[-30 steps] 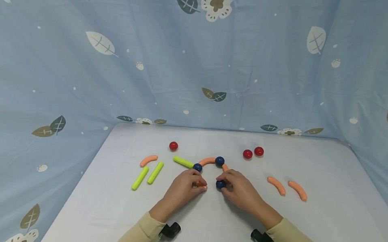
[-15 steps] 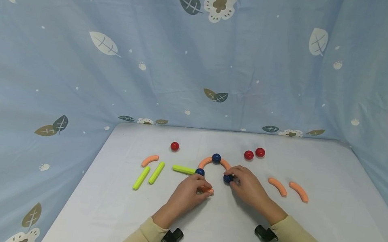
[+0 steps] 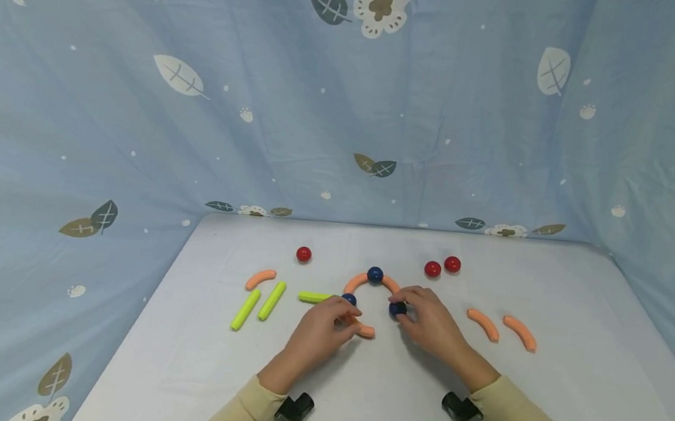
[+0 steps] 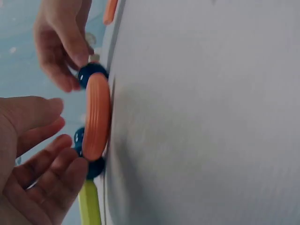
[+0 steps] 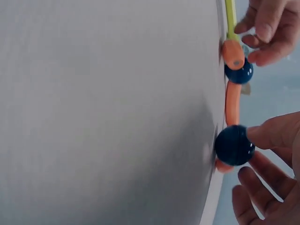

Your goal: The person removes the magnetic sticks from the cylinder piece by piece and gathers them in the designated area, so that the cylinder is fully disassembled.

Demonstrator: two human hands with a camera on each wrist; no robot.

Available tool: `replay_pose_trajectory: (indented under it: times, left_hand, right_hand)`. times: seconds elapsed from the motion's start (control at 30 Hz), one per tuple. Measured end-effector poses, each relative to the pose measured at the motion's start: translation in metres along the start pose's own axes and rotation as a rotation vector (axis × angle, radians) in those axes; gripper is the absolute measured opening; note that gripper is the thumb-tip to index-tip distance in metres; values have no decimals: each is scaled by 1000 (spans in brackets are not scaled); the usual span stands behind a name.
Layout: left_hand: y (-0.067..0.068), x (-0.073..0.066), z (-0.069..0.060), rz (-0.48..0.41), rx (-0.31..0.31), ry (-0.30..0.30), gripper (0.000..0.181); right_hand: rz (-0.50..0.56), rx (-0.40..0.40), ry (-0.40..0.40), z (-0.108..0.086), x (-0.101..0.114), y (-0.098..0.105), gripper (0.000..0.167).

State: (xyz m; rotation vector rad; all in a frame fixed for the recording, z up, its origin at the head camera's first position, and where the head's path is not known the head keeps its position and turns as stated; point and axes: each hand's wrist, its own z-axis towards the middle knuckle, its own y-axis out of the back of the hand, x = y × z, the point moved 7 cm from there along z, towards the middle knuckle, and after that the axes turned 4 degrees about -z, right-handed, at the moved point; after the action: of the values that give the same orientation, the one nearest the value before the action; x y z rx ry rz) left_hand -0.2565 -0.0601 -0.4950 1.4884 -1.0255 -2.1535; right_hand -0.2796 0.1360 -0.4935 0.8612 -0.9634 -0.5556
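Note:
My right hand (image 3: pixel 430 326) pinches a dark blue ball (image 5: pixel 234 145) between thumb and fingers. This ball stands at the right end of an arch of two curved orange rods (image 3: pixel 356 283), with another blue ball (image 3: pixel 375 275) at its top. A third blue ball (image 3: pixel 349 299) sits at the arch's left end, joined to a lime green rod (image 3: pixel 313 298). Below it lies a further curved orange rod (image 4: pixel 97 117), its right end apart from the pinched ball in the head view. My left hand (image 3: pixel 320 329) is beside that rod, thumb and fingers spread apart.
On the white table (image 3: pixel 374 414) lie two lime rods (image 3: pixel 245 310) and an orange rod (image 3: pixel 261 279) at left. Two curved orange rods (image 3: pixel 482 325) are at right. Red balls (image 3: pixel 304 254) lie toward the back, before a blue patterned cloth (image 3: pixel 264 87).
The arch has swung so the green rod lies level, and my right hand has carried its ball rightward and slightly back. My left hand has loosened from the lower orange rod, which has shifted right.

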Motion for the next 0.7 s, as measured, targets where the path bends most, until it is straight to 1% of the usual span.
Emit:
replay_pose_trajectory:
  times: [0.07, 0.17, 0.23, 0.3, 0.37, 0.57, 0.7]
  left_hand:
    - [7, 3, 2, 3, -38, 14, 21]
    - [16, 10, 6, 53, -93, 39, 22]
    - [20, 15, 8, 90, -113, 60, 25]
    - [21, 20, 11, 123, -119, 74, 29]
    - [21, 25, 12, 133, -118, 75, 32]
    - [17, 29, 17, 127, -106, 33, 34]
    - [15, 31, 19, 137, -85, 38, 33]
  right_hand:
    - [1, -23, -1, 0, 4, 1, 34]
    - [12, -64, -15, 0, 10, 3, 32]
    - [16, -80, -18, -1, 15, 3, 31]
    - [33, -77, -15, -1, 21, 1, 30]
    - [47, -53, -8, -1, 26, -3, 29]
    - [88, 66, 21, -1, 37, -24, 30]
    - [85, 120, 24, 0, 43, -33, 32]
